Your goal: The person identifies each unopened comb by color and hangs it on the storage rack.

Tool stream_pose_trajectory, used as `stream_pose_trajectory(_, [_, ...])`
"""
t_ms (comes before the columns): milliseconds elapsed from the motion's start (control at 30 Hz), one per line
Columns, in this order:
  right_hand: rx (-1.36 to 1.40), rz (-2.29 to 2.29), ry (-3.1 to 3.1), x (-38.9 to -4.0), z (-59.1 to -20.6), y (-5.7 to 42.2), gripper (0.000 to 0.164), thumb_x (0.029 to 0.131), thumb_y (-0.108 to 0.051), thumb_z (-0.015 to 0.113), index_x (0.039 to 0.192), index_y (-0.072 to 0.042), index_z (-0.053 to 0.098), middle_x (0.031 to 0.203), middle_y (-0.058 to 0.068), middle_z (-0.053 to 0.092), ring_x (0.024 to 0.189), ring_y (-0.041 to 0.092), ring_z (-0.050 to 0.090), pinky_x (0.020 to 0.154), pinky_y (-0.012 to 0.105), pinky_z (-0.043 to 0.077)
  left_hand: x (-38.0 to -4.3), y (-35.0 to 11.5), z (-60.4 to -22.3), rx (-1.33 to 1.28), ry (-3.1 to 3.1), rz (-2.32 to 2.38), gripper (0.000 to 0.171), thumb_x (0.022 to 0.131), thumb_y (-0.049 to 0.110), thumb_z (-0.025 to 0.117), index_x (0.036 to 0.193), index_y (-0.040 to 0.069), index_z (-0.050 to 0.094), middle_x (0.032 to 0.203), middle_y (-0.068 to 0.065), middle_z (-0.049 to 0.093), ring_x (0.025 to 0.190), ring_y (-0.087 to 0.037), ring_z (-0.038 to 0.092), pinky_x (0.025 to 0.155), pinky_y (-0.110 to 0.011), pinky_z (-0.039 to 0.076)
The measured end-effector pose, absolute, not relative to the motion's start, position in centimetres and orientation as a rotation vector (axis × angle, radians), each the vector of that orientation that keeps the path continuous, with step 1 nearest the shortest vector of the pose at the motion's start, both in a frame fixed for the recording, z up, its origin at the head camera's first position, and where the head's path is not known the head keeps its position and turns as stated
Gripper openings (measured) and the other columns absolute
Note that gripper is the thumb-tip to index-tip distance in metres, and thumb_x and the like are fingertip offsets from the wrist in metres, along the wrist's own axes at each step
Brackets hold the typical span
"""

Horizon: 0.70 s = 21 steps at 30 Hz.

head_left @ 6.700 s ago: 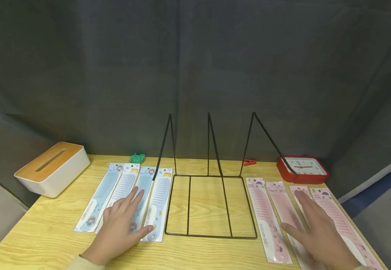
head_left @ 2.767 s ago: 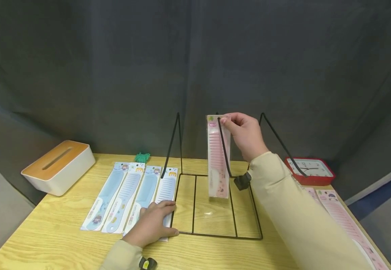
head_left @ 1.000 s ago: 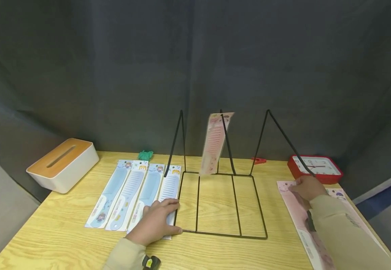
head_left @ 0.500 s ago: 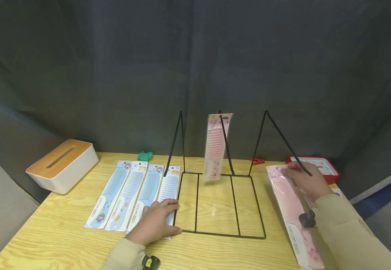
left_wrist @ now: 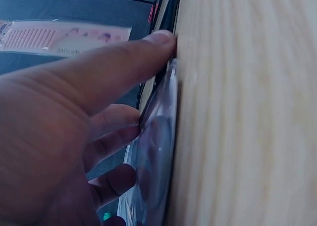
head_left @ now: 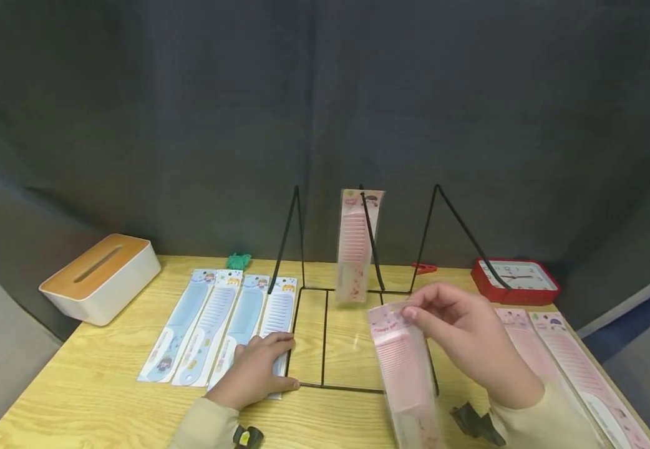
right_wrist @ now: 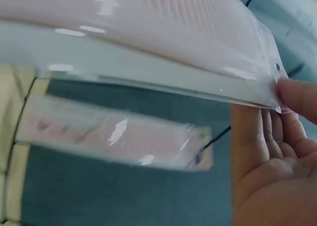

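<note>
Dark cloth (head_left: 314, 125) hangs behind a wood-grained bench (head_left: 358, 421), and here comes the right hand (head_left: 471, 340), thumb and fingers closed in a pinch on the top corner of a pink comb pack (head_left: 406, 374). That pack is off to the front of the black wire rack (head_left: 325, 337), tilted, below its hung twin (head_left: 353, 249) on the middle prong. Left hand (head_left: 254, 373): fingers loosely spread, gripping nothing, resting over the end blue pack (head_left: 277, 315) with the thumb at the rack's edge.

How to carry this one well? I'd keep the pinch at that corner, leaving the punched hole (right_wrist: 278, 67) uncovered, straighten the pack upright, lift it without brushing the hung one, and let the left hand steady the frame.

Now the changes! Half a second ago the pack was over by the red clock (head_left: 518, 280); it's swept across to the rack, and the remaining pink packs (head_left: 574, 355) are back in sight. Left hand? Hasn't budged.
</note>
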State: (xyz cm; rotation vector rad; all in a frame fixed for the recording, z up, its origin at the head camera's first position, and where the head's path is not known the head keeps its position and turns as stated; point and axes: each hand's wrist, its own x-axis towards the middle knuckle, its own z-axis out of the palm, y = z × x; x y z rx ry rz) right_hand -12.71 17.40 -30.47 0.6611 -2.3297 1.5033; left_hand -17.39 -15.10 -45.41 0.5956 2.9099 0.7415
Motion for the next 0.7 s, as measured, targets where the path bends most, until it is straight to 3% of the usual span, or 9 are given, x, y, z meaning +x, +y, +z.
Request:
stream_pose_trajectory(67, [0.725,1.496,-2.262,-11.9,-30.0,16.3,0.013,0.09,0.003,0.071,0.094,-0.009,0.07,0.087,-0.001,0.07,0.066,0.011,0.06,0.06,0.024,0.051,-17.4,-15.1,-45.4,0.595,2.914,0.73,0.079,0.076,0.048,0.084,0.14,0.011,0.059,0.15,-0.002,0.05,0.122,-0.028,0.049,0.08,-0.044,0.032])
stream_pose_trajectory(300, [0.793,1.619,-2.011,-11.2,-28.8,14.5,0.019,0.087,0.015,0.067,0.096,-0.002,0.07,0.09,0.007,0.071,0.073,0.012,0.06,0.064,0.021,0.05,-17.2,-15.2,-45.4,0.59,2.916,0.743,0.079,0.076,0.045,0.085,0.14,0.009,0.059,0.15,-0.003,0.05,0.123,-0.029,0.049,0.081,-0.044,0.031])
stream_pose_trajectory(700, [0.617,1.564,-2.025,-11.8,-28.6,13.8,0.011,0.088,0.008,0.071,0.093,-0.002,0.07,0.087,0.006,0.069,0.069,0.013,0.059,0.062,0.021,0.051,-17.2,-15.1,-45.3,0.603,2.906,0.758,0.077,0.076,0.046,0.085,0.14,0.009,0.06,0.15,-0.003,0.051,0.122,-0.029,0.049,0.079,-0.044,0.031])
